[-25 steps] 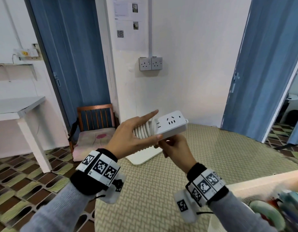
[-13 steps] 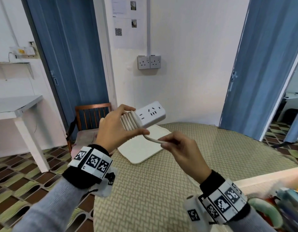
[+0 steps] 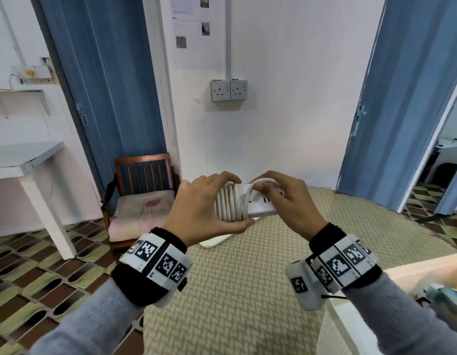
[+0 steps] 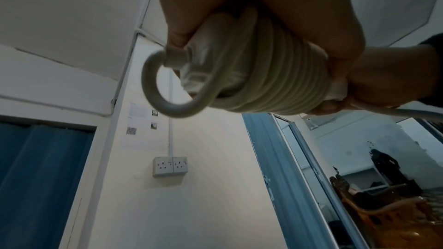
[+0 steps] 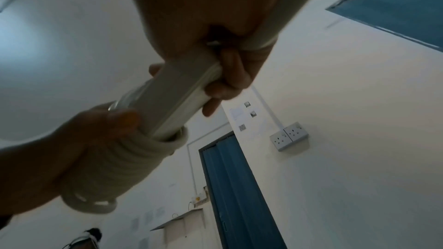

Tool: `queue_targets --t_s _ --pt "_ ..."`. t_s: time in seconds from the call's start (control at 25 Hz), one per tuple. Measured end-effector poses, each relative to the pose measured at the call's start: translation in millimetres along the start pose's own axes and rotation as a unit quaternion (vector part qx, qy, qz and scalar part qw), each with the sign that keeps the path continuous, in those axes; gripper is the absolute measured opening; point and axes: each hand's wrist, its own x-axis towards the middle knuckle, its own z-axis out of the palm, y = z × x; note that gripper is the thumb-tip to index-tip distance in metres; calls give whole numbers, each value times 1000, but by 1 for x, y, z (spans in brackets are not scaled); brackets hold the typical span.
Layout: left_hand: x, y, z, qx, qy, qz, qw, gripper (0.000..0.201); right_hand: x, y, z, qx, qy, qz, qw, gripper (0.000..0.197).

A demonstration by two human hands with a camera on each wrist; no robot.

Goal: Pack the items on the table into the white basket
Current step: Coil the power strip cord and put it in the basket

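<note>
A white power strip (image 3: 262,204) with its white cord (image 3: 230,204) wound in several turns round one end is held in the air above the table. My left hand (image 3: 204,208) grips the wound end, fingers over the coils and thumb under them (image 4: 251,74). My right hand (image 3: 286,198) grips the strip's free end (image 5: 177,97) and pins a loop of cord (image 3: 258,185) on top with its thumb. The white basket (image 3: 355,313) stands at the lower right, partly cut off by the frame.
A woven beige cloth (image 3: 242,290) covers the table. A flat white board (image 3: 217,240) lies on it under my hands. Several colourful items (image 3: 442,293) show in the basket. A wooden chair (image 3: 142,196) and a white side table (image 3: 25,160) stand to the left.
My right hand has carried the loose cord up and over the strip, laying another turn, and now holds the strip's free end. The strip has come level and sits more to the right.
</note>
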Motion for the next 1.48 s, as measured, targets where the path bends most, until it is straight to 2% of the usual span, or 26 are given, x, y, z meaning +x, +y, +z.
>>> queue_targets --t_s 0.08,0.16,0.28,0.4,0.48,0.52,0.56,0.68,0.76,0.84,0.92,1.0,1.08,1.16,1.24,1.32,1.4,1.48 --pt "0 2 2 41 -20 7 999 89 -6 4 7 12 46 -10 999 40" --pt "-1 2 4 37 -17 9 999 87 -9 6 9 33 57 -13 998 43" --pt "-5 -6 6 23 2 22 1000 70 -13 3 3 31 14 -5 999 41" --pt "-8 -17 6 42 0 4 999 67 -15 12 -23 113 -7 72 991 38" --pt "-8 -25 3 38 -13 -16 999 68 -19 15 -42 172 -79 80 979 23" --pt "-8 -29 1 27 -15 -27 999 69 -21 16 -46 175 -100 81 976 23" --pt "-8 -31 -1 16 -14 -36 999 69 -23 14 -49 171 -94 84 977 22" --pt "-9 -24 -7 -53 -33 -35 997 68 -22 12 -44 147 25 82 985 15" --pt "-7 -9 -11 -103 -46 -29 993 66 -19 14 -34 147 63 93 983 17" --pt "-1 6 -13 -160 -42 -46 985 63 -21 16 -13 126 48 97 986 28" --pt "6 16 -13 -189 -22 -61 980 60 -27 15 9 117 25 107 987 20" --pt "10 16 -16 -173 11 -70 982 57 -35 11 21 133 18 126 983 9" --pt "11 9 -21 -144 55 -94 984 56 -44 12 17 152 28 127 980 15" --pt "11 -2 -21 -116 97 -126 980 61 -54 12 6 154 28 91 983 19" --pt "12 -11 -17 -122 106 -158 974 69 -59 4 2 118 15 41 992 19" --pt "9 -12 -10 -102 76 -148 981 82 -54 -6 6 26 18 -41 999 15" --pt "4 -7 -2 -66 34 -119 990 94 -43 -16 7 -72 49 -133 987 15" --pt "-1 1 4 -27 11 -92 995 100 -29 -23 3 -104 72 -166 978 18"
